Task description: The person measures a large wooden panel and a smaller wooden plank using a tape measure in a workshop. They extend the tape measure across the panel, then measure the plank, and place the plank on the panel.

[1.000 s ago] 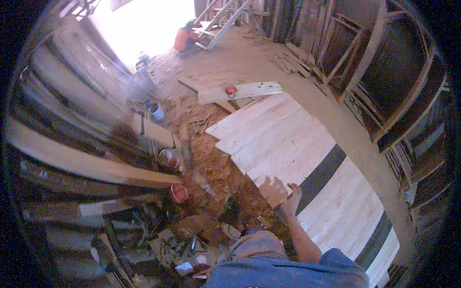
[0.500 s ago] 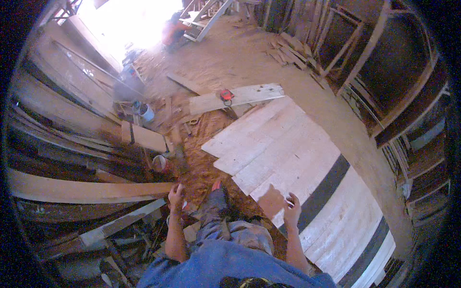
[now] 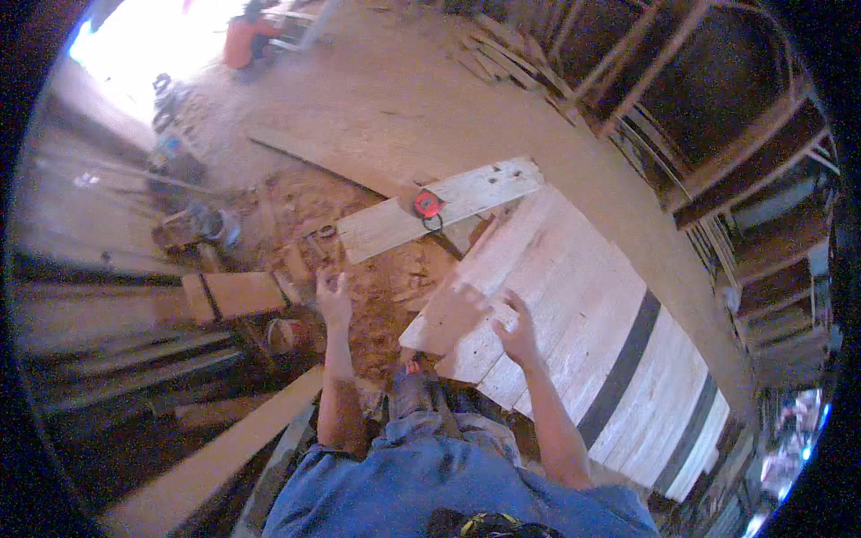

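My left hand (image 3: 334, 300) is raised over the sawdust-covered ground (image 3: 381, 278), fingers spread, holding nothing. My right hand (image 3: 517, 330) is up over the near edge of a deck of pale planks (image 3: 583, 296) and grips a small flat tan piece of wood (image 3: 453, 316), which is blurred. My boot (image 3: 413, 392) shows below, between my forearms. Beyond my hands a loose pale board (image 3: 484, 190) lies across the deck's far corner, with a red tape measure (image 3: 429, 204) on it.
A short wooden block (image 3: 238, 291) and a small round container (image 3: 285, 334) lie left of my left hand. A long plank (image 3: 206, 457) runs along the lower left. Stacked timber fills the left side and frames the right. A person in orange (image 3: 242, 40) is far back.
The view has swung forward and both hands have risen higher in the picture. My left hand, unseen a second ago, is now up with its fingers apart. The right hand still holds the tan piece.
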The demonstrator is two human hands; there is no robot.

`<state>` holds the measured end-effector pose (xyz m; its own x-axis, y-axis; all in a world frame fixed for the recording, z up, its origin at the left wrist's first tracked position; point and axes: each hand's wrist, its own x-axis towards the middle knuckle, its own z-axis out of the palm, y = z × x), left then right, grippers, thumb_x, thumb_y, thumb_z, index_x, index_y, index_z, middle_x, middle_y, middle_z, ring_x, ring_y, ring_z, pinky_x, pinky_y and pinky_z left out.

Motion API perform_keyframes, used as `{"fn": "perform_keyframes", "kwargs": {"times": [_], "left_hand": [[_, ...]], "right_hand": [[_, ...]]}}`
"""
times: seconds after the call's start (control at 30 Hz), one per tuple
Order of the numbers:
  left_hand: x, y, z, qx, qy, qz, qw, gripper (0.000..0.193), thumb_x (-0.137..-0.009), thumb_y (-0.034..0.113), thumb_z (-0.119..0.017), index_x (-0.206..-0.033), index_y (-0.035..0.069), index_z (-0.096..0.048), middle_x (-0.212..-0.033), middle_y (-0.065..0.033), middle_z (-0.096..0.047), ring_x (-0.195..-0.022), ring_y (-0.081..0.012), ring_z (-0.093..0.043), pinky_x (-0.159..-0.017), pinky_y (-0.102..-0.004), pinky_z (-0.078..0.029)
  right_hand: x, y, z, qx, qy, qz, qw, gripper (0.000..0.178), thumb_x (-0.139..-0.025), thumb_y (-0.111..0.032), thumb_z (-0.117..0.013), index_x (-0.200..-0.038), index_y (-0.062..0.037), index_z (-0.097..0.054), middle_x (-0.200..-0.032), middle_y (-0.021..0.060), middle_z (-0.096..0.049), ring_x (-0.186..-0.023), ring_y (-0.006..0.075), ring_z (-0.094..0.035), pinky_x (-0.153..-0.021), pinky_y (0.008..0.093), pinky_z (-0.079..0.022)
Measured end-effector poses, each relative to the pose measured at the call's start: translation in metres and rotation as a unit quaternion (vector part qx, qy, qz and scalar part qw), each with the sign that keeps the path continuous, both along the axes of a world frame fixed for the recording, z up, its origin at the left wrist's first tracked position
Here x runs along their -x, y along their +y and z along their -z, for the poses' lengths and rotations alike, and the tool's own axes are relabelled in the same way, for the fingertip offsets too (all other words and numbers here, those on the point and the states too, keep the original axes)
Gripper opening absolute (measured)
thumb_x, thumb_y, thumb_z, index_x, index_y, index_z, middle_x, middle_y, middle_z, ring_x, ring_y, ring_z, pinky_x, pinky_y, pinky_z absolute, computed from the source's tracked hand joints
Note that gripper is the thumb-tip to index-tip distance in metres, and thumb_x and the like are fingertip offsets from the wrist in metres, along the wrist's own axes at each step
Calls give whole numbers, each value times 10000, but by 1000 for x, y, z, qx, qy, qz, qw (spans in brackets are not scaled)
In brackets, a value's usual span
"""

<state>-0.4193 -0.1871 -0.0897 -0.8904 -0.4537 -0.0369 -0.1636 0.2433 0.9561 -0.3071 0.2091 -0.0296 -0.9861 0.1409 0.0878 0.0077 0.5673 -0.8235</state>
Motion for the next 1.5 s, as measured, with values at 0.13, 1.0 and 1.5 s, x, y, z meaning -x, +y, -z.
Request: {"fn": "perform_keyframes", "kwargs": {"times": [0.13, 1.0, 1.5], "left_hand": [[32, -2, -29, 227, 21, 27, 973, 541, -845, 203, -722, -1321, 29, -530, -1299, -201, -547, -1231, -346, -507, -1034, -456, -415], [131, 13, -74, 66, -146, 506, 847, 518, -798, 42, -710, -1290, -29, -566, -1148, -110, -674, -1019, -183, -633, -883, -326, -516], [117, 44, -13, 6, -218, 551, 805, 345, -922, 196, -674, -1157, -51, -623, -1008, -66, -686, -899, -149, -633, -802, -296, -518]], "right_hand": [[122, -99, -58, -113, -154, -120, 974, 627, -829, -217, -737, -1385, -54, -497, -1289, 205, -585, -1178, 357, -562, -1055, 429, -420], [-20, -107, -30, 540, -143, 226, 798, 360, -979, -208, -547, -1305, -64, -497, -1062, 99, -640, -946, 230, -656, -838, 389, -570], [-137, -91, -41, 598, -117, 433, 664, 342, -979, -320, -503, -1120, -22, -592, -1031, 144, -649, -870, 285, -662, -807, 433, -580]]}}
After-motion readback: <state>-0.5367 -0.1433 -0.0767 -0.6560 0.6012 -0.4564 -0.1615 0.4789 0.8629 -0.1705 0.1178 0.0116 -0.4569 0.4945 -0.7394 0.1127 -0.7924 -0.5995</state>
